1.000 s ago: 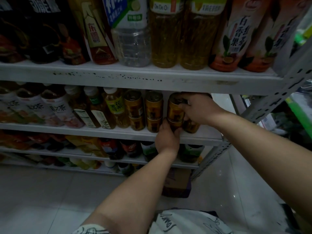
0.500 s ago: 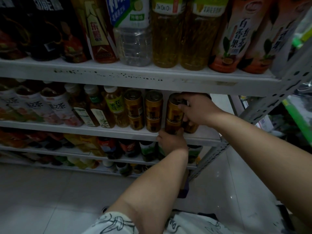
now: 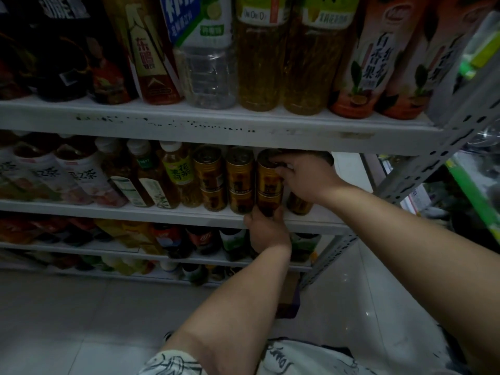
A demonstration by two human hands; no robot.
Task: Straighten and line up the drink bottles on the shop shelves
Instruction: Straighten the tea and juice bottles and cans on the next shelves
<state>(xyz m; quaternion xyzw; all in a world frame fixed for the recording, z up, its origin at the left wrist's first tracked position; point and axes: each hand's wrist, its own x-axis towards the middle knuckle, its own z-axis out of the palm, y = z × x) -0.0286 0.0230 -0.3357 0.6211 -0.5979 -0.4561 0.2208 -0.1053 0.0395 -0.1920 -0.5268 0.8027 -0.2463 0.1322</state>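
Both hands gripped the stacked gold cans: right hand (image 3: 303, 177) the upper can (image 3: 266, 171), left hand (image 3: 267, 231) seemingly the lower can (image 3: 266, 204); next, squaring them.

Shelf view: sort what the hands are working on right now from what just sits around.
In the job:
- left hand at the bottom can of the third gold stack
- right hand on that stack's top can
- middle shelf

Just there:
- big bottles on the top shelf
- cardboard box on the floor
- green-edged rack at right
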